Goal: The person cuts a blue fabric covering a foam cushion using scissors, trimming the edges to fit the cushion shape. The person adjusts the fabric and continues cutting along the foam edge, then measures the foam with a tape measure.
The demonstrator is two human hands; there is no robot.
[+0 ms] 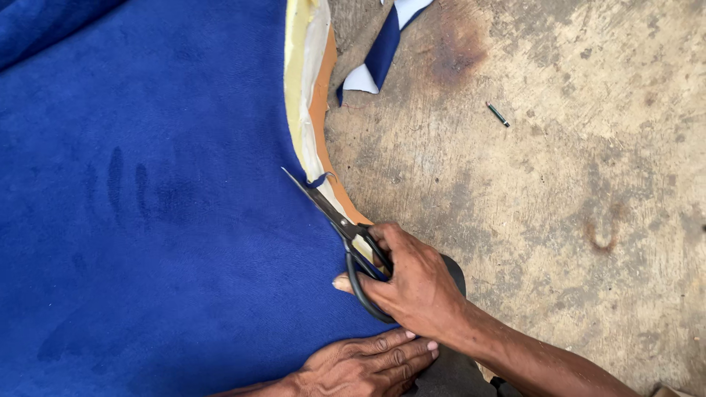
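Scissors (334, 220) in right hand (415, 287) grip, blades apparently closed, at fabric (147, 220) edge

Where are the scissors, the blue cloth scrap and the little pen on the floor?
scissors (334, 213): head view, on the blades near the pivot.
blue cloth scrap (382, 50): head view, on the dark blue middle of the strip.
pen (498, 115): head view, on the middle of its thin barrel.

Deep blue velvet fabric (147, 206), black-handled scissors (346, 235), yellow-and-orange foam edge (309, 95), mottled grey-brown floor (559, 184).
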